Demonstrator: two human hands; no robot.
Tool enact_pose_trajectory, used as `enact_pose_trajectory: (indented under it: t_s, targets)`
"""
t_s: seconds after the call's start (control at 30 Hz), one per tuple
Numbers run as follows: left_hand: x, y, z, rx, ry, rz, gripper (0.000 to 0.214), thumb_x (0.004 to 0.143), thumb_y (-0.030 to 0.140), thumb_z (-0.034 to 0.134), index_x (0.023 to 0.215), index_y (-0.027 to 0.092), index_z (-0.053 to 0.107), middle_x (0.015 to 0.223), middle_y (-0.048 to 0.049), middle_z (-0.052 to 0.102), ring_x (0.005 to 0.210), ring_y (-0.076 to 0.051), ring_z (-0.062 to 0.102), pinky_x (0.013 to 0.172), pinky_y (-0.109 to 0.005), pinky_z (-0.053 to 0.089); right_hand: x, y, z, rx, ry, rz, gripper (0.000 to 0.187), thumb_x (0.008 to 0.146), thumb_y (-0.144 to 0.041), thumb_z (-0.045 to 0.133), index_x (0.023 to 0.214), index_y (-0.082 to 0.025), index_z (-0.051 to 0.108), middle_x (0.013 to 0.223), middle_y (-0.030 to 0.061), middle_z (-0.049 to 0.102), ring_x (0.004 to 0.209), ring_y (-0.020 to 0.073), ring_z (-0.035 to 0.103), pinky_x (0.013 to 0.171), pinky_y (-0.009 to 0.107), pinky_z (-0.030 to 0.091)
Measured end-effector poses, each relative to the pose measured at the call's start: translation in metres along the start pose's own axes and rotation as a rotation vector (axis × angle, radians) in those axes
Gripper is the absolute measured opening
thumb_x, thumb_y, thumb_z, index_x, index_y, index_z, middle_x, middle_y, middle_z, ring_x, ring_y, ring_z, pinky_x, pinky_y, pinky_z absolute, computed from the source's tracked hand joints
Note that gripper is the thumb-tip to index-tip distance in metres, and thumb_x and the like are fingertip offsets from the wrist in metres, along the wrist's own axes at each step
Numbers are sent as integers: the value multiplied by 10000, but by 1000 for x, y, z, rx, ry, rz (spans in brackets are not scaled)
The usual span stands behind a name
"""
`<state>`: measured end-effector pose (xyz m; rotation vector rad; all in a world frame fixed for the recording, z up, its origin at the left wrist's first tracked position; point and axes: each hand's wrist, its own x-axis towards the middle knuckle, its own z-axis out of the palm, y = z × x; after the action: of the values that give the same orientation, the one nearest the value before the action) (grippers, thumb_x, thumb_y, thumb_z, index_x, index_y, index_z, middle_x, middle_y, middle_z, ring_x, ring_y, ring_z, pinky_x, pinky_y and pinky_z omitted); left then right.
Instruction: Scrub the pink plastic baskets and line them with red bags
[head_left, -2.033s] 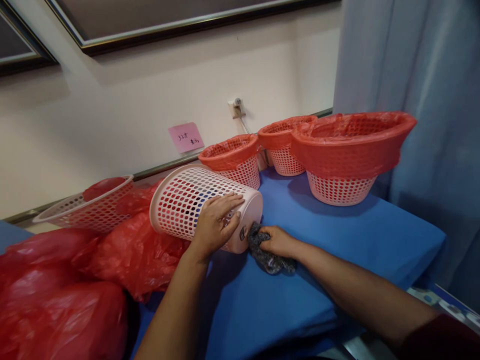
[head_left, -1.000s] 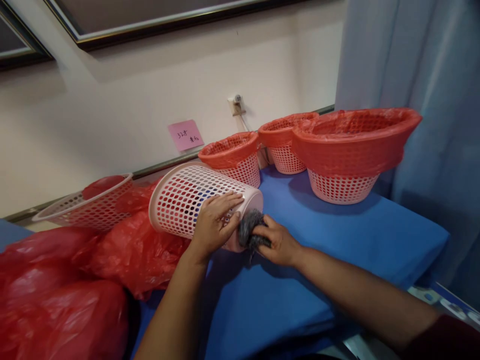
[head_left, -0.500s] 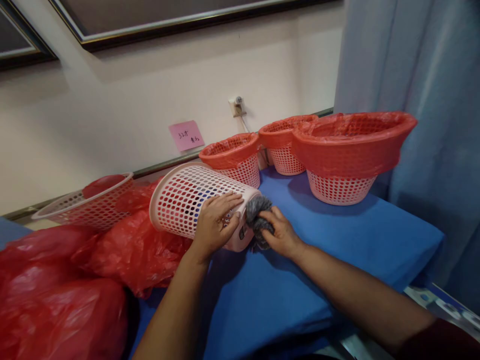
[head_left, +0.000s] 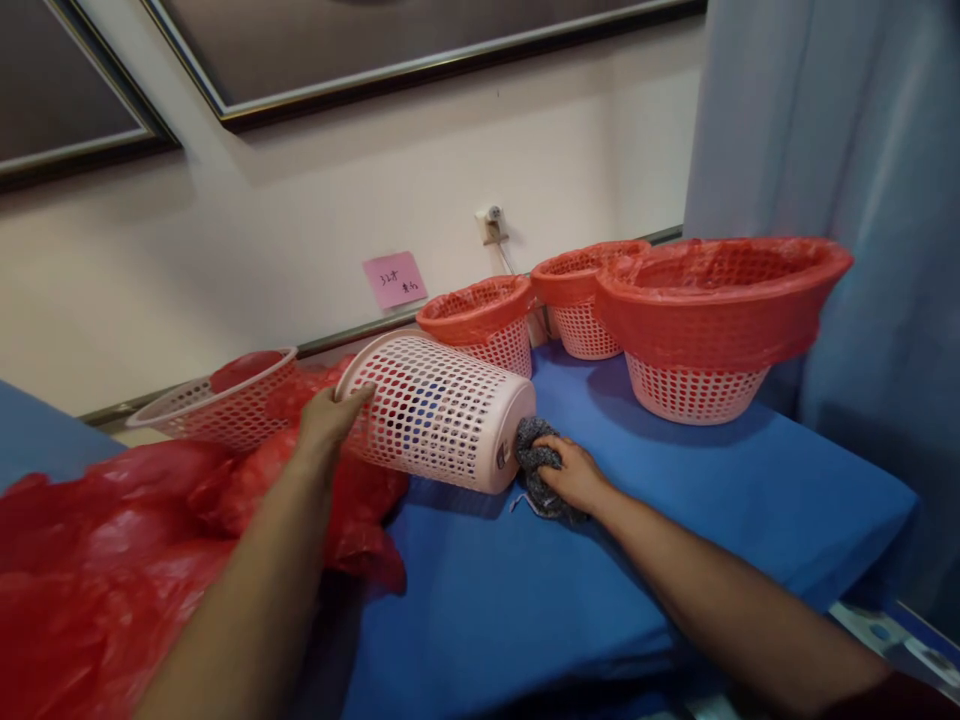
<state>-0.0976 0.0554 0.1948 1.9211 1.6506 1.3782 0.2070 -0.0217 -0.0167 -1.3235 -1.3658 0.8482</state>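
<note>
A pink perforated plastic basket (head_left: 442, 410) lies on its side on the blue table (head_left: 675, 490), its bottom facing right. My left hand (head_left: 326, 420) grips the basket's rim at its open end, fingers hooked over the edge. My right hand (head_left: 574, 472) is closed on a grey cloth (head_left: 536, 465), which touches the basket's bottom and rests on the table.
Three pink baskets lined with red bags stand at the back: a small one (head_left: 480, 325), a second (head_left: 581, 295), and a large one (head_left: 712, 320). Loose red plastic bags (head_left: 97, 560) pile at the left beside another tilted basket (head_left: 217, 410). A blue curtain (head_left: 840, 130) hangs at right.
My left hand has moved from the basket's side near the bottom to its rim. My right hand with the cloth has dropped from the basket's bottom face toward the table.
</note>
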Motion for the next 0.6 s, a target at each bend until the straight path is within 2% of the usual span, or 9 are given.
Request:
enact_pose_trajectory:
  t_s: [0.07, 0.2, 0.3, 0.4, 0.5, 0.6]
  targets:
    - [-1, 1, -2, -87, 32, -130, 356, 568, 453, 816, 660, 161, 634, 536, -15, 591, 525, -202, 587, 510, -312, 459, 2, 0, -1, 60, 14, 28, 393, 680, -186, 639, 1055, -260, 730, 1042, 17, 735, 977, 219, 679, 956, 375, 521]
    - [-23, 23, -1, -203, 41, -138, 358, 565, 441, 816, 688, 158, 635, 594, 5, 603, 502, -118, 517, 494, -249, 431, 9, 2, -9, 202, 75, 112, 393, 672, -218, 597, 1050, -218, 705, 948, 30, 752, 852, 216, 700, 824, 360, 566]
    - [-44, 49, -4, -279, 67, -65, 330, 585, 404, 840, 716, 176, 640, 649, 19, 611, 556, -113, 522, 514, -229, 439, 11, 0, -14, 308, 101, 156, 418, 664, -264, 606, 1065, -188, 693, 902, 38, 761, 802, 225, 708, 762, 357, 578]
    - [-63, 73, -12, -296, 91, 43, 292, 605, 361, 858, 713, 191, 647, 662, 33, 598, 598, -116, 518, 545, -229, 449, 9, -5, -16, 391, 110, 177, 421, 642, -302, 668, 1043, -180, 700, 916, 58, 774, 841, 246, 716, 778, 370, 580]
    - [-76, 90, -24, -225, 142, 104, 279, 640, 356, 858, 697, 201, 634, 657, 51, 585, 630, -117, 515, 596, -239, 467, 7, -9, -16, 458, 111, 188, 400, 642, -330, 700, 1012, -180, 711, 965, 73, 783, 884, 252, 724, 803, 367, 580]
    - [-87, 99, -40, -121, 224, 167, 279, 686, 390, 852, 730, 227, 630, 686, 56, 590, 666, -146, 524, 635, -278, 479, 7, -9, -18, 484, 140, 214, 395, 621, -309, 680, 992, -173, 712, 912, 65, 781, 811, 240, 726, 747, 350, 583]
